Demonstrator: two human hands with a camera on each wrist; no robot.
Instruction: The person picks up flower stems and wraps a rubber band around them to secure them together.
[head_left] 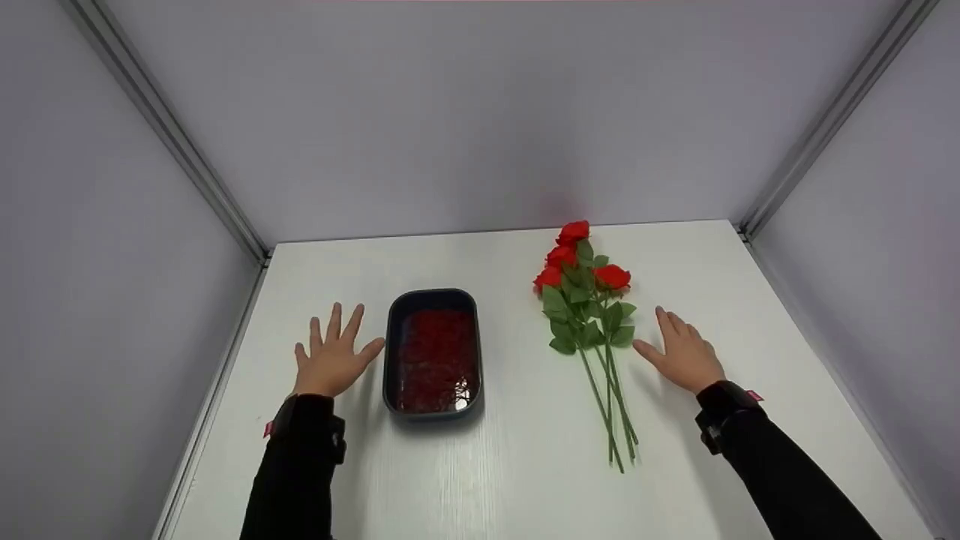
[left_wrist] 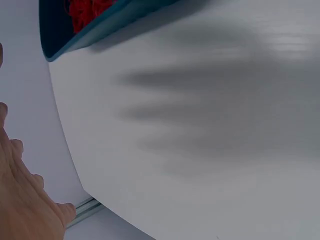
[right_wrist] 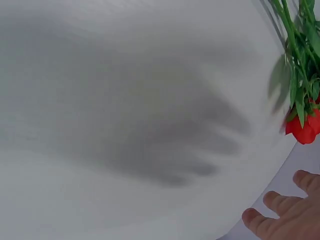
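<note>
A dark rectangular tub filled with red petals stands on the white table. My left hand hovers flat with spread fingers just left of the tub, holding nothing. A bunch of red roses with green stems lies right of the tub. My right hand is spread flat just right of the stems, thumb close to the leaves. In the left wrist view the tub's corner shows at the top and my left hand at the bottom left. In the right wrist view a rose shows near my right hand's fingers.
Pale grey walls enclose the table on the left, back and right, with metal corner rails. Bare white tabletop lies in front of the tub and the roses.
</note>
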